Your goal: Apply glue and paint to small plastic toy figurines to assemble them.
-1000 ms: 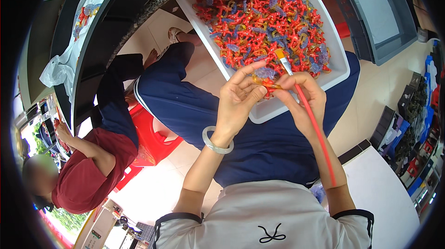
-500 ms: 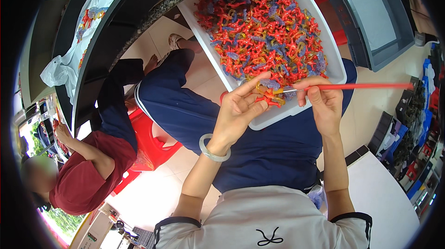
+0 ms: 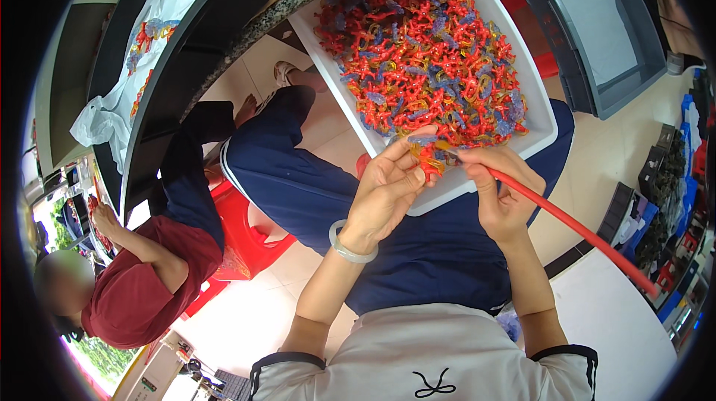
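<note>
Between the thumb and fingers of my left hand [image 3: 384, 196] is a small figurine [image 3: 429, 158] in red, yellow and purple-blue. My right hand [image 3: 501, 188] grips a thin paintbrush [image 3: 567, 218] with a long red handle, its tip end at the figurine; the very tip is too small to make out. Both hands are over the near edge of a white tray [image 3: 541, 95], which rests on my lap. Heaped in the tray are many similar small figurines [image 3: 425, 65] in red, yellow and purple-blue.
A grey crate [image 3: 634, 88] with a white lining stands at the far right. At the left, a black tray [image 3: 160, 95] holds white plastic and several figurines. A co-worker in a dark red shirt [image 3: 142, 282] sits by a red stool [image 3: 250, 237]. A granite-edged table [image 3: 291, 2] lies ahead.
The paintbrush has swung from nearly level to slanting, its handle end now down toward the lower right. My right wrist has turned, and the left hand has shifted slightly lower.
</note>
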Available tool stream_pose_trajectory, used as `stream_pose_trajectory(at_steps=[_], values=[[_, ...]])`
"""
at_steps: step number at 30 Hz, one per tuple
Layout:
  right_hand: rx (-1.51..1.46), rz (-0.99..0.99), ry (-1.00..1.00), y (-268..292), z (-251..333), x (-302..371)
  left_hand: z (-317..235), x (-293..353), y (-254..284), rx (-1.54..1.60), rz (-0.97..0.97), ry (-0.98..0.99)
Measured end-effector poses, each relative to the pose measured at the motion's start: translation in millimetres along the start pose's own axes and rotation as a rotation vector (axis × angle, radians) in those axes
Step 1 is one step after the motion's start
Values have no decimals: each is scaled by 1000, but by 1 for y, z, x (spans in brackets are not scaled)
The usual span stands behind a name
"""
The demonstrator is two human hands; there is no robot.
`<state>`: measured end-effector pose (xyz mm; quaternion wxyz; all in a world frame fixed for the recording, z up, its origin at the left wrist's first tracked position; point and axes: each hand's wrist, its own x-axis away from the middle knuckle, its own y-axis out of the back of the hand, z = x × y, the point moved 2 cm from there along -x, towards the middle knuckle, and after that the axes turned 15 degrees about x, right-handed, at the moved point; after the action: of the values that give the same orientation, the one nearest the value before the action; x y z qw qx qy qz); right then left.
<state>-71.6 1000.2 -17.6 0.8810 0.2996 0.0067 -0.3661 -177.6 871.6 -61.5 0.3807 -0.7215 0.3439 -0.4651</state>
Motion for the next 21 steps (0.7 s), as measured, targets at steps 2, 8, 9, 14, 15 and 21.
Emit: stream_pose_trajectory(at_steps=[2,8,9,14,15,21], values=[[22,-11,-6,5,2,0,1,0,-1,59,-7,22],[33,5,45,0,1,-7,2,3,-5,91,-15,52],[150,-28,110,1,-1,-8,3,4,-4,75,-50,51],[-59,59,36,3,7,-3,-1,6,-9,-29,-49,19],[-57,59,35,3,4,-3,-1,6,-10,-79,-60,-8],[-122,47,9,8,7,0,-2,7,-15,-313,-53,-122]])
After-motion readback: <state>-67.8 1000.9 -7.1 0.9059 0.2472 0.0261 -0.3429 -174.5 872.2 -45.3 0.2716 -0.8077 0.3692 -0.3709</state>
